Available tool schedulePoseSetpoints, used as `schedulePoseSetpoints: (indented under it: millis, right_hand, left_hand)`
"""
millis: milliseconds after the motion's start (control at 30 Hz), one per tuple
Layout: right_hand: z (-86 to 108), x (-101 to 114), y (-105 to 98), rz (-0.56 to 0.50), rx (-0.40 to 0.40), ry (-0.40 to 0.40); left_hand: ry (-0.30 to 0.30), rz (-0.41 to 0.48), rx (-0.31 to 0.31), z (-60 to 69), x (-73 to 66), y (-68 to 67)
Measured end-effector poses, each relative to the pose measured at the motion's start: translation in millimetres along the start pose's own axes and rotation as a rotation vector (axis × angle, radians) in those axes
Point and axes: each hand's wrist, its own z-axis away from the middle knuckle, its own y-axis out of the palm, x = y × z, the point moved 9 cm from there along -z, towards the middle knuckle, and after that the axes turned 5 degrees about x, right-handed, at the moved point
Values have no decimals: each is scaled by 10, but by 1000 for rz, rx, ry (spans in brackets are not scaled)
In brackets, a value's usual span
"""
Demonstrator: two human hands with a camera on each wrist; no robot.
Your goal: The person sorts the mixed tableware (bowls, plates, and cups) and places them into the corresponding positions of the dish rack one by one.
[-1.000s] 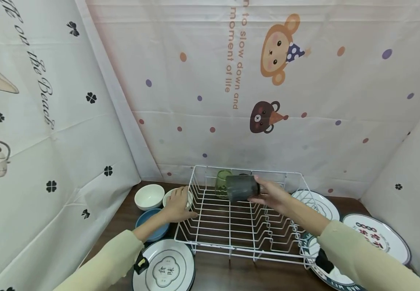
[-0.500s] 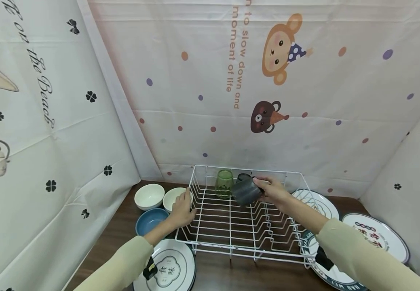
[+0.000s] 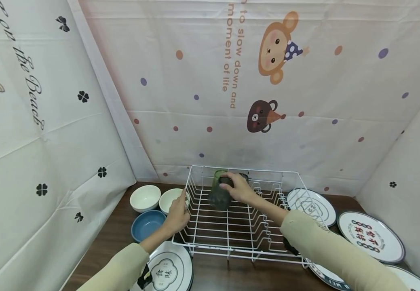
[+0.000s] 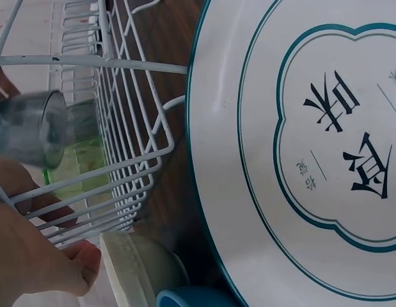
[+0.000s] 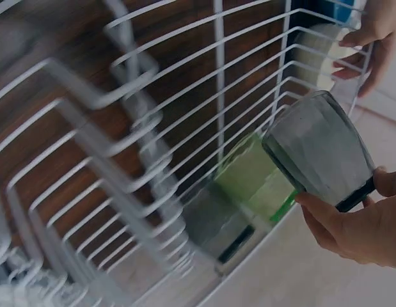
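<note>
In the head view, my right hand (image 3: pixel 239 189) holds a dark grey see-through glass (image 3: pixel 219 198) by its base, mouth tilted down, over the back left of a white wire dish rack (image 5: pixel 221 83). Behind it a green glass (image 5: pixel 256 176) stands upside down in the rack, partly hidden in the head view. Beside that one is a second grey glass (image 5: pixel 213 220), also base up. My left hand (image 3: pixel 178 214) grips the rack's left top wire; the left wrist view shows its fingers curled round the wires.
Left of the rack are two white bowls (image 3: pixel 145 198), a blue bowl (image 3: pixel 148 225) and stacked plates (image 3: pixel 175 268). On the right lie several patterned plates (image 3: pixel 371 236). Printed cloth walls (image 3: pixel 180 93) enclose the dark wooden table (image 3: pixel 213 279) at the back and sides.
My right hand has carried the grey glass leftwards, turning its mouth from sideways to downward, in front of the green glass. My left hand stays at the rack's left side.
</note>
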Motion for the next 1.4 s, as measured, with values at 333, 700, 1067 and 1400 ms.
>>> schedulePoseSetpoints:
  millis: [333, 700, 1067, 1400]
  right_hand:
    - [-191, 255, 299, 77, 45, -74]
    - [-340, 249, 480, 186, 122, -154]
    - [-471, 159, 730, 197, 227, -121]
    - [-585, 37, 817, 148, 209, -68]
  left_hand:
    - [-4, 15, -38, -5, 23, -32]
    - [-42, 38, -42, 35, 61, -18]
    - [-40, 24, -44, 14, 75, -12]
    - [-43, 55, -33, -8, 82, 0]
